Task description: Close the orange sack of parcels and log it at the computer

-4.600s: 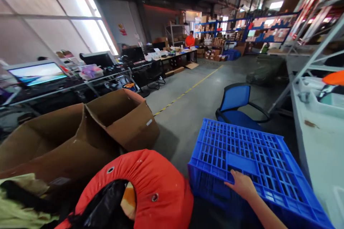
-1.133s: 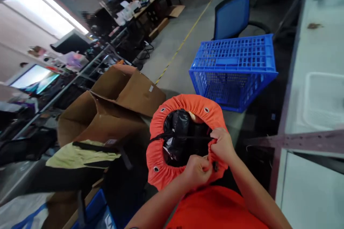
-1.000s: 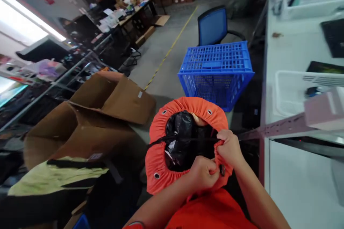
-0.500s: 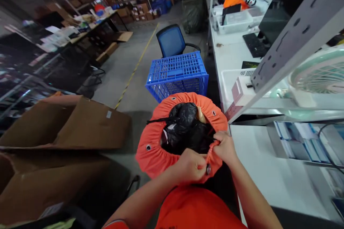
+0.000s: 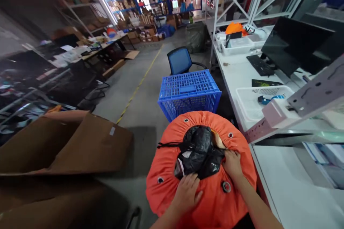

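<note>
Left hand (image 5: pixel 186 194): fingers extended over the near edge of the orange bag's (image 5: pixel 211 204) mouth, thumb apart, no clench showing. Right hand (image 5: pixel 233 166): fingers bent at the mouth's right edge; whether they pinch cloth, you cannot tell.

Orange bag: one, in front of you, under both hands; its support is hidden. Cloth, gathered mouth, metal eyelets (image 5: pixel 160 180) around it. Likely soft and yielding, sagging where unsupported; weight uncertain, probably set by the filling.

Black plastic bundle (image 5: pixel 200 146): inside the bag's mouth, shiny, creased; likely slippery and easily torn, so a poor hold. Black cord (image 5: pixel 170 144): across the bag's left rim, thin. Best hold, in judgement: a fistful of gathered rim on opposite sides of the bag, keeping your fingers off the plastic.

Blue crate (image 5: pixel 189 91): just beyond the bag; contact unclear. Blue chair (image 5: pixel 179 61): beyond the bag, behind the crate. Cardboard box (image 5: pixel 94 146): left of the bag, apart. Worktop (image 5: pixel 234 78): to the bag's right and beyond, carrying a white basket (image 5: pixel 243 105).
</note>
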Demonstrator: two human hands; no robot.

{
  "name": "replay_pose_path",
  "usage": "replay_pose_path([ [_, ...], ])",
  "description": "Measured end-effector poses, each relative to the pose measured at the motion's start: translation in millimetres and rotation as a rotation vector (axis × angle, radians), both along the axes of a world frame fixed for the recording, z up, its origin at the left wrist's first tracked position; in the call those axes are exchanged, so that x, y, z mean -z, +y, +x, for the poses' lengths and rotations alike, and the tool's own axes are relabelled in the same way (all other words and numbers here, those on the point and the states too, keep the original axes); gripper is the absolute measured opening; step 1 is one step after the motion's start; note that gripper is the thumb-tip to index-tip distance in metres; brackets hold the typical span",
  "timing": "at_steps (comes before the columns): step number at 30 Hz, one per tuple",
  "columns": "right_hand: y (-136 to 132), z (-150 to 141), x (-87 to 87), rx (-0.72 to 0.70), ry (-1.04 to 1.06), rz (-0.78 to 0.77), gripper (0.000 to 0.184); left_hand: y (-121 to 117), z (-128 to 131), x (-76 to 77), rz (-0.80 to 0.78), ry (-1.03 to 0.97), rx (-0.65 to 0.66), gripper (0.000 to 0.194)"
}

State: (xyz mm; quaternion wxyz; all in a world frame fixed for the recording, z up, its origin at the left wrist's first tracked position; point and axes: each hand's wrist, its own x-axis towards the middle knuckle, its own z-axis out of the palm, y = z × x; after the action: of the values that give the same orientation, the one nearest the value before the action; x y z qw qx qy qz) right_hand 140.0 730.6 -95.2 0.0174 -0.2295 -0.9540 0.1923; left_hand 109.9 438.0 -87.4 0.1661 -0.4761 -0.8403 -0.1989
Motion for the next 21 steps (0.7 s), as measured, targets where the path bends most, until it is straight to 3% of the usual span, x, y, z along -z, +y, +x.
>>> replay_pose_path([
  [4,-22,31,5.4,0.016,-0.074,0.021,0.036,-20,23,26.5,0.119,-0.065,0.028,0.032],
  [9,-43,49,-10.0,0.039,-0.074,0.047,0.031,-25,36,38.0,0.083,-0.120,0.022,0.029],
  [16,-59,81,-31.5,0.037,0.099,0.057,0.038,-30,38,17.7,-0.034,-0.170,0.080,0.030],
  [21,-113,136,-33.5,0.189,0.358,0.096,0.040,-42,48,1.0,-0.180,-0.210,0.112,0.031],
])
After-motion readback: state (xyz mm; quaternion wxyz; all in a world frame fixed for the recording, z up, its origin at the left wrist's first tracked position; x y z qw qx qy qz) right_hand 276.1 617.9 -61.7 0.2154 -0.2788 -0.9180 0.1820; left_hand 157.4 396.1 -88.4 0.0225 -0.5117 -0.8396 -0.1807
